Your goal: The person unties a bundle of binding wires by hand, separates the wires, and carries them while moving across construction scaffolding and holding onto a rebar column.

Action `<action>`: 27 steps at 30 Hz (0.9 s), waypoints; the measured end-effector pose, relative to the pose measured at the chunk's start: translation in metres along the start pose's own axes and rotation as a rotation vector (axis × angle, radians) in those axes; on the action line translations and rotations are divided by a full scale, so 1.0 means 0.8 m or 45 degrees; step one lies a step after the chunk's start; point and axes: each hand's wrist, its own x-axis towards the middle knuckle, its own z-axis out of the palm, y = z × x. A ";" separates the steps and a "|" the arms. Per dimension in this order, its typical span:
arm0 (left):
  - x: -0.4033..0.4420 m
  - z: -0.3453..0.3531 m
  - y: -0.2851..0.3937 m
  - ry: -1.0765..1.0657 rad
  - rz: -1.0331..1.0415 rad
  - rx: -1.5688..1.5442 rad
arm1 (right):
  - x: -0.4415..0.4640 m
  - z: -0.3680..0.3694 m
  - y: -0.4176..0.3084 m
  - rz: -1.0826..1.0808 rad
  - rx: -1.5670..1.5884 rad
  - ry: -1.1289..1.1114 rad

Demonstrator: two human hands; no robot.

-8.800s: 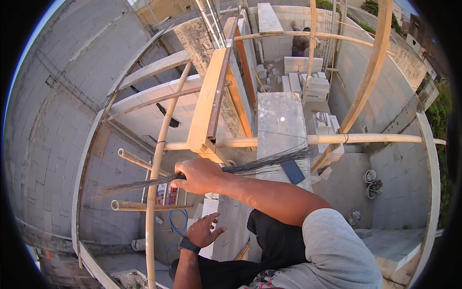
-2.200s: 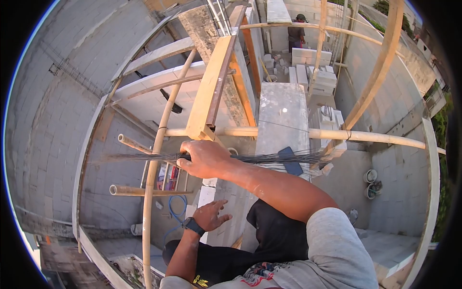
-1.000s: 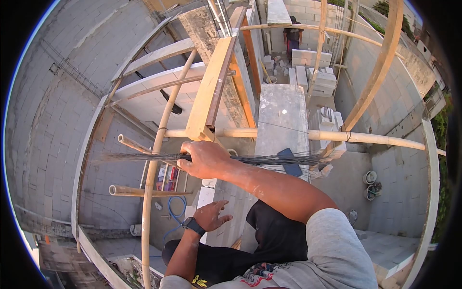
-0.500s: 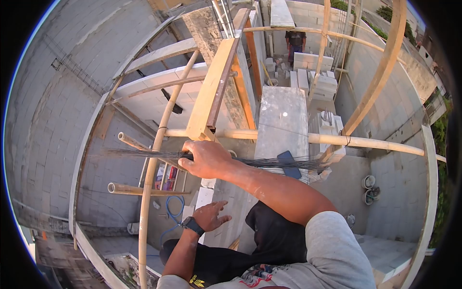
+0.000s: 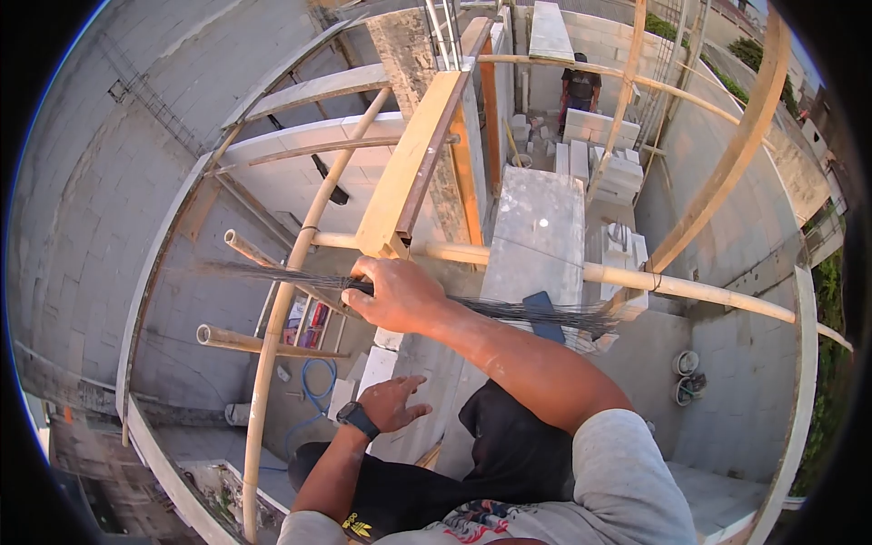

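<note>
My right hand (image 5: 397, 292) is closed around the middle of a bundle of thin dark wires (image 5: 509, 309), which stretches from left to right across the view. The bundle's right end passes over a dark blue phone (image 5: 542, 315) on the grey board (image 5: 536, 227). Below, my left hand (image 5: 392, 403) has its fingers apart and holds nothing. It wears a dark watch (image 5: 356, 418) at the wrist and hovers over the top of the block wall (image 5: 379, 368).
Bamboo poles (image 5: 690, 289) cross ahead and at the left (image 5: 272, 341). A wooden beam (image 5: 409, 168) rises in front of my right hand. Far below, a person (image 5: 579, 88) stands behind stacked white blocks (image 5: 618, 177). Buckets (image 5: 686, 363) sit at the lower right.
Since the earliest frame, the wire bundle has swung, its right end lower. My hands keep much the same pose. The view has tilted slightly, and the distant person now stands upright, facing this way.
</note>
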 end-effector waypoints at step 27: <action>0.001 0.012 -0.008 0.166 0.104 0.081 | -0.006 -0.001 -0.004 0.032 -0.023 0.005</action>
